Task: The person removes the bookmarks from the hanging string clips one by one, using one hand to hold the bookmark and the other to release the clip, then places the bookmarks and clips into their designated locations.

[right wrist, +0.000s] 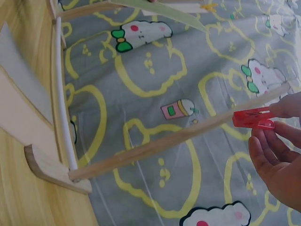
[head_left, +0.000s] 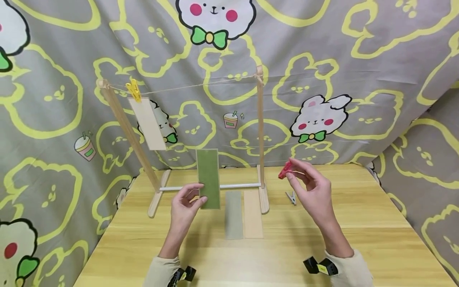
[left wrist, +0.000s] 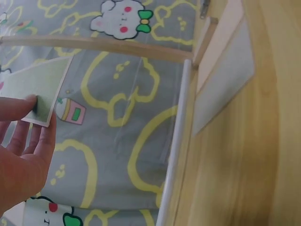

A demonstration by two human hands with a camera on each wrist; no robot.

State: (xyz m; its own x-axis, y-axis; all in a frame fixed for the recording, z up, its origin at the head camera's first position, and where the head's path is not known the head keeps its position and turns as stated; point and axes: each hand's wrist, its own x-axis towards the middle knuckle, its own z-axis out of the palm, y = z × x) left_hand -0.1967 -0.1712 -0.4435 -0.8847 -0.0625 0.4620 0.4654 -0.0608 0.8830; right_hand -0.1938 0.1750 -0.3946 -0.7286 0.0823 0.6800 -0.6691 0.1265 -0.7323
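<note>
My left hand [head_left: 184, 205] pinches a green rectangular card [head_left: 208, 177] by its lower left edge, holding it upright in front of the wooden rack. In the left wrist view the thumb lies across the card's face [left wrist: 44, 87], with fingers behind it. On the right, my right hand [head_left: 312, 189] holds a red clothespin [head_left: 285, 170] between thumb and fingers, to the right of the rack's right post. The right wrist view shows the red clothespin [right wrist: 251, 117] pinched at its handle end. A yellow clothespin [head_left: 134, 89] fastens a cream card [head_left: 148, 123] to the string [head_left: 193, 86] near the left post.
The wooden rack has a left post [head_left: 130, 137], a right post [head_left: 261, 131] and a white bottom rod [head_left: 239, 185]. A grey card [head_left: 234, 215] and a peach card [head_left: 253, 214] lie side by side on the table [head_left: 358, 223]. A grey clothespin [head_left: 292, 197] lies right of the rack.
</note>
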